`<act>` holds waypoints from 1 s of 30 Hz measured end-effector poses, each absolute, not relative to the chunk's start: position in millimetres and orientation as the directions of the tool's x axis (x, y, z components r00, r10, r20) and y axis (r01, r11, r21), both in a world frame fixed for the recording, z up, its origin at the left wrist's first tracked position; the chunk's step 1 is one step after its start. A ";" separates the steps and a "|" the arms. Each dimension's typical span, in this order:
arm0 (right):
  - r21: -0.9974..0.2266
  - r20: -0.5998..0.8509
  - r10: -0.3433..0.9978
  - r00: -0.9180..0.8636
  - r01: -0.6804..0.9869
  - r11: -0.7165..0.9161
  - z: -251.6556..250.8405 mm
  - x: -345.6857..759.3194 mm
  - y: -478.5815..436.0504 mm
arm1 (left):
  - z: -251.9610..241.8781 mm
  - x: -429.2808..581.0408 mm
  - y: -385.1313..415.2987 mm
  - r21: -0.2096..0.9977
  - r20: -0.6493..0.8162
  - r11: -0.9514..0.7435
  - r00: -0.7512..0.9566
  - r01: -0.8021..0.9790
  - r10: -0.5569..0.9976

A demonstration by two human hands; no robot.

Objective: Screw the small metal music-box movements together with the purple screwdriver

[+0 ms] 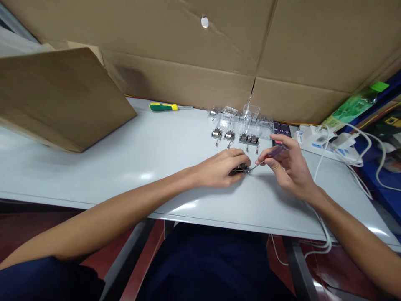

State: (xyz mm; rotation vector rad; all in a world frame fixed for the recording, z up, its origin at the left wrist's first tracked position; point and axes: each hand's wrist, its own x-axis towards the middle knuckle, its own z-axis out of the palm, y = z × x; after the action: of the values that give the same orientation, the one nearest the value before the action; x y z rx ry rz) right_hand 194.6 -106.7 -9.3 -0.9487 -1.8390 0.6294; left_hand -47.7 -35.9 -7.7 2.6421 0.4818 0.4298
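Note:
My left hand (223, 168) rests on the white table (131, 159), fingers closed over a small metal mechanism (240, 169). My right hand (286, 163) pinches a small screwdriver with a purple handle (276, 151); its thin tip points left and meets the mechanism. Just beyond the hands, several similar metal mechanisms (235, 137) stand in a row, with clear plastic boxes (247, 116) behind them.
A green and yellow screwdriver (163, 107) lies at the back of the table. A phone showing a timer (281, 130) sits beside the boxes. A white power strip with cables (326, 140) is at the right. Cardboard sheets (59, 96) stand behind and at left.

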 end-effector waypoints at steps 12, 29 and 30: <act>-0.763 0.488 0.831 -0.268 0.330 0.555 -11.9 194.1 -106.2 | -8.5 -47.3 -36.0 0.455 0.201 -0.853 0.903 0.257 0.379; -0.752 0.496 0.823 -0.276 0.337 0.566 -11.6 194.8 -105.7 | -9.5 -47.1 -36.5 0.458 0.212 -0.853 0.902 0.249 0.377; -0.748 0.501 0.821 -0.276 0.338 0.570 -11.8 194.3 -105.5 | -9.6 -47.1 -36.7 0.458 0.213 -0.854 0.902 0.247 0.375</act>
State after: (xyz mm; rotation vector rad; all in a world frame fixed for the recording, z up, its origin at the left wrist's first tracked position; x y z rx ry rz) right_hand 194.3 -105.5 -11.8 -0.9428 -1.8562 0.6392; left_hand -47.1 -36.7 -9.6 2.6374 0.4531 0.4124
